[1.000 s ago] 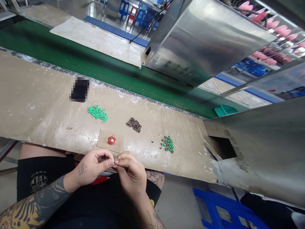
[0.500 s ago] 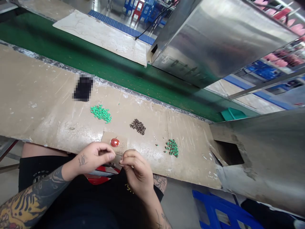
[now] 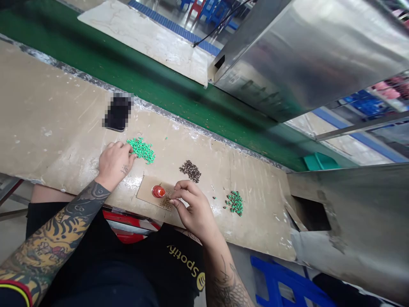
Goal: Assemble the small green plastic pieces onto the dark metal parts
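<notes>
My left hand rests on the tan board, its curled fingers touching the edge of a pile of green beads. My right hand hangs over a small cardboard square, fingertips close together beside a little heap of brown beads. A round red object sits on that card, just left of those fingertips. Whether either hand holds a tiny bead is hidden.
A dark brown bead pile and a second green pile lie on the board, with a blurred black phone behind. A green conveyor belt runs beyond it, under a steel hood.
My hands were together at the card's front edge, fingertips meeting. My left hand has moved left onto the green pile, and my right hand has moved up over the card.
</notes>
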{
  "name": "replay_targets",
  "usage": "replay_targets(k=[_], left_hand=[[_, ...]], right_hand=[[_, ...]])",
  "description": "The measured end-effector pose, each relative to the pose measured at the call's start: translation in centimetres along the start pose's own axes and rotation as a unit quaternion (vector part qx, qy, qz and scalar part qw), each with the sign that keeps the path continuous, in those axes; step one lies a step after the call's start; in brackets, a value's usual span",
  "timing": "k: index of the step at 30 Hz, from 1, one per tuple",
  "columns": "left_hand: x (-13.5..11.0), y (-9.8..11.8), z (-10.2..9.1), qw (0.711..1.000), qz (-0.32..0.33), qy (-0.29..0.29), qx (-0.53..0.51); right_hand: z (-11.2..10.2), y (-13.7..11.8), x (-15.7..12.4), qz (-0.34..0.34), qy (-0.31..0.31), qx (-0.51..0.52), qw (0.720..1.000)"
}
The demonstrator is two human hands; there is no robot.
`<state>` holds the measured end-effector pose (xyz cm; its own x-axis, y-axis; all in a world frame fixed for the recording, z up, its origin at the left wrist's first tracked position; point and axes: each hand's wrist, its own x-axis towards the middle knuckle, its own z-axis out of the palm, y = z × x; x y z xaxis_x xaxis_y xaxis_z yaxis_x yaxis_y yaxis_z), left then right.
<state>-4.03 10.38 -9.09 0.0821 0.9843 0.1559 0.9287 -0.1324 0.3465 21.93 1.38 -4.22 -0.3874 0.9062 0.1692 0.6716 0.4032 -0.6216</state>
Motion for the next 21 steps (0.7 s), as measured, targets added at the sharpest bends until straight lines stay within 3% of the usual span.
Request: replay_targets(k=[12,21], left_hand=[[-0.7,-1.1,0.6,0.992,0.013,0.026,-0.124],[-0.9,-1.4,0.6,0.968,-0.022,0.07,-0.241]], right_hand=[[-0.1,-1.0,2.5,0.027,-0.117,-0.071,0.99],[0.7,-1.4,2.9,0.008,-0.111,-0.116,0.987]])
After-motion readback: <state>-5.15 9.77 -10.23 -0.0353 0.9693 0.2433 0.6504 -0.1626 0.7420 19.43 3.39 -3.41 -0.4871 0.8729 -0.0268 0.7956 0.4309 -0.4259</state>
